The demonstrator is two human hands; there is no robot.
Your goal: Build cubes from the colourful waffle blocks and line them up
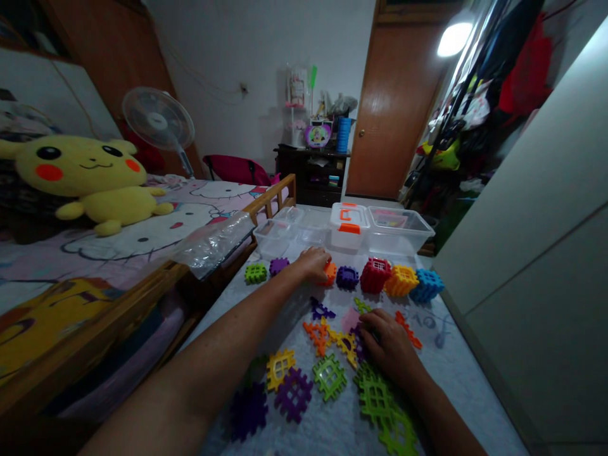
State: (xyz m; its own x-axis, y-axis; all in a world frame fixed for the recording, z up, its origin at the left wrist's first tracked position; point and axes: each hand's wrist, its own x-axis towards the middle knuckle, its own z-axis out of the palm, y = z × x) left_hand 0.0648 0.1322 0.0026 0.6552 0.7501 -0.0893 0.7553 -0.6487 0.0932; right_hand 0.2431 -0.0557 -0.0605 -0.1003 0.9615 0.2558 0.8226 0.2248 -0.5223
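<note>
My left hand [314, 263] reaches to the row of stacked plastic building tiles, its fingers closed on the orange tile stack [330, 273]. Nearer to me, my right hand [387, 337] is low over loose pieces, fingers curled at a purple tile [358, 345] that they partly cover. Beside those fingers lie a pink tile [350, 318] and a yellow piece [346, 345]. An orange triangular piece [317, 337] rests to the left. Green window tiles [375, 396] lie below my right wrist; a purple window tile [293, 394] and a yellow one [280, 368] are near my left forearm.
Further along the row stand dark blue [348, 277], red [374, 275], yellow [401, 280] and light blue stacks [426, 285]. Behind them are clear plastic bins [399, 229] and a lidded box [349, 221]. A wooden bed rail [166, 285] borders the table's left.
</note>
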